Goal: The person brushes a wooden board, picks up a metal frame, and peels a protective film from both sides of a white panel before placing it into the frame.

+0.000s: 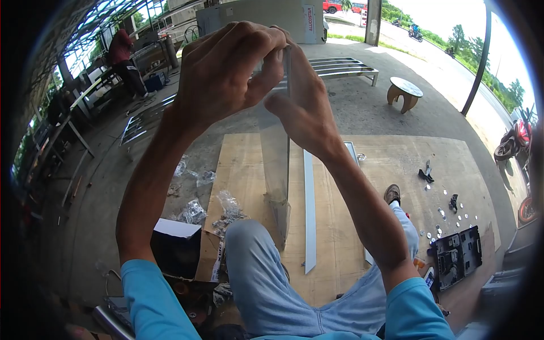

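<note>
A tall, thin clear panel (276,164) stands upright between my knees, seen nearly edge-on. Both hands are raised at its top end. My left hand (229,73) has its fingers curled, thumb and fingertips meeting near the panel's upper edge. Against the panel's right side lies my right hand (309,105), its fingers reaching up behind the edge and its thumb pointing left; the fingertips are partly hidden. Right of the panel, a long pale grey strip (309,215) lies on the plywood sheet (425,164).
An open black tool case (458,256) lies at the right, near scattered white discs. Plastic bags (192,212) and an open box (175,246) are at the left. A round stool (405,90) and metal frame (343,67) stand ahead. Another person (122,56) stands far left.
</note>
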`<state>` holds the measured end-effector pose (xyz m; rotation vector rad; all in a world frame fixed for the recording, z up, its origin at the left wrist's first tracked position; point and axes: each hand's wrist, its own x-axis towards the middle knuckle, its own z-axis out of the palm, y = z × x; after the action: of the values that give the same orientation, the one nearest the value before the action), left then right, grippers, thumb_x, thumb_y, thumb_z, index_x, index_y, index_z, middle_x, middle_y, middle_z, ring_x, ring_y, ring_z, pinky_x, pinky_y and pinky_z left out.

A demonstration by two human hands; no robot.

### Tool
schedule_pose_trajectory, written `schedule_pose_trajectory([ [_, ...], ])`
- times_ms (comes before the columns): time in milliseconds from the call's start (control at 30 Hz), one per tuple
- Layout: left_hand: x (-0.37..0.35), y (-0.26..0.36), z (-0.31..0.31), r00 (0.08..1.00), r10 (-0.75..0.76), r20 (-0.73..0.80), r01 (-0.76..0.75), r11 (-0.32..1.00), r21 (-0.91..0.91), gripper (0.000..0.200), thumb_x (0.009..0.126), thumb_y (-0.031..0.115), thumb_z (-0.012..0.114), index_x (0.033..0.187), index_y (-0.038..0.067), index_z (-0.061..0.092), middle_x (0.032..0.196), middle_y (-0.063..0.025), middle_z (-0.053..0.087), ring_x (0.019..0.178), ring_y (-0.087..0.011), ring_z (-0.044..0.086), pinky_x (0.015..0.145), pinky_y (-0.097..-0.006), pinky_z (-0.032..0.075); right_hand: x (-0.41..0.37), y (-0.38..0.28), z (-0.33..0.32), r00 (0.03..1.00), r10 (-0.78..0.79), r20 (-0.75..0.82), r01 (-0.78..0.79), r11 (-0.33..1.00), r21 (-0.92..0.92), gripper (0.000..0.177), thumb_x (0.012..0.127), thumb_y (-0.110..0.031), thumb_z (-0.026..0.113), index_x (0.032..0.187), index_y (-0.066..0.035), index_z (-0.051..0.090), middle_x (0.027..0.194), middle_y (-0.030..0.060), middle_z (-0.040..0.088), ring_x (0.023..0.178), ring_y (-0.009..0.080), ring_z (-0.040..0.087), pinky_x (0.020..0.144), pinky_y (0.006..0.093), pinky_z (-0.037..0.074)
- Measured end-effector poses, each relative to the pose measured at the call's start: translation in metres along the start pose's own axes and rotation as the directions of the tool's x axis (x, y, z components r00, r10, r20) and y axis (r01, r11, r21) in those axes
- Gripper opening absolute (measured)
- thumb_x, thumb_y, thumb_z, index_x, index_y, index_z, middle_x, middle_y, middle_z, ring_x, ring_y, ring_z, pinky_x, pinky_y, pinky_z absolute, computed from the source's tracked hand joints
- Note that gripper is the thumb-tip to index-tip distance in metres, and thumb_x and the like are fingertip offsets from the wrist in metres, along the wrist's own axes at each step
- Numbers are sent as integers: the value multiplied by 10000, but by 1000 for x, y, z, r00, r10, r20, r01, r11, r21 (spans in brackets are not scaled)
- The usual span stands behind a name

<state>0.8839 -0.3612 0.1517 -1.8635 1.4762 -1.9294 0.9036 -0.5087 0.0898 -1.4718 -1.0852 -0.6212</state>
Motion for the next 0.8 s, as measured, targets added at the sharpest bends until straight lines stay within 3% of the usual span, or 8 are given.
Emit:
schedule_pose_trajectory([
  [67,-4,6,-3,999,-37,33,36,999,14,189,727,-19,656,887,40,574,848,-59,621,753,-200,646,646,-301,518,1,1,-1,1000,2,7,-2,1000,1,812,643,18,485,1407,-81,232,1434,188,269,1337,342,249,1067,494,287],
  [133,-12,10,-8,978,-121,173,119,993,22,185,736,-15,637,897,35,561,904,-71,602,799,-208,631,679,-310,513,3,3,-3,998,-60,-19,59,996,-73,812,588,-86,552,1356,-18,296,1263,191,459,1208,302,427,1027,393,307],
  [267,-21,11,-12,934,-207,292,218,976,-5,195,768,-10,613,944,29,540,974,-92,594,854,-213,624,722,-310,507,4,-1,-7,999,-17,43,16,1000,17,834,608,-85,571,1385,-49,272,1307,182,426,1232,302,407,1038,419,303],
  [333,-25,10,0,962,-272,32,272,937,-220,165,786,37,632,908,48,522,987,-92,593,860,-210,615,693,-312,512,3,1,-8,993,-11,115,10,1000,8,899,635,-2,588,1429,-122,183,1422,194,276,1317,363,278,1040,516,331],
  [533,-41,28,33,806,-557,-200,420,776,-472,217,817,-6,618,1022,49,572,1055,-106,622,906,-203,631,762,-307,525,0,-3,-8,987,-3,160,2,1000,6,951,659,-143,671,1443,-148,132,1450,187,215,1311,391,268,1023,573,319],
  [567,-41,22,33,859,-461,-223,370,859,-353,249,792,-28,635,1027,46,596,1013,-103,639,887,-211,639,779,-298,529,0,0,-10,989,-38,142,27,997,76,925,687,-368,714,1427,-146,206,1427,198,263,1299,397,291,1010,578,322],
  [733,-38,14,39,891,-367,-268,278,907,-317,199,801,-33,621,985,36,592,991,-91,639,902,-194,630,754,-303,525,10,-7,-7,992,107,64,-120,957,263,742,777,-498,646,1314,-43,407,1244,215,481,1227,357,415,991,508,354],
  [800,-42,20,45,833,-448,-325,330,874,-357,200,814,-39,598,1000,26,565,1016,-98,625,917,-201,618,756,-296,515,13,-1,-3,997,-40,-69,46,995,93,615,823,-481,606,1220,-25,496,1194,176,523,1176,312,477,962,468,388],
])
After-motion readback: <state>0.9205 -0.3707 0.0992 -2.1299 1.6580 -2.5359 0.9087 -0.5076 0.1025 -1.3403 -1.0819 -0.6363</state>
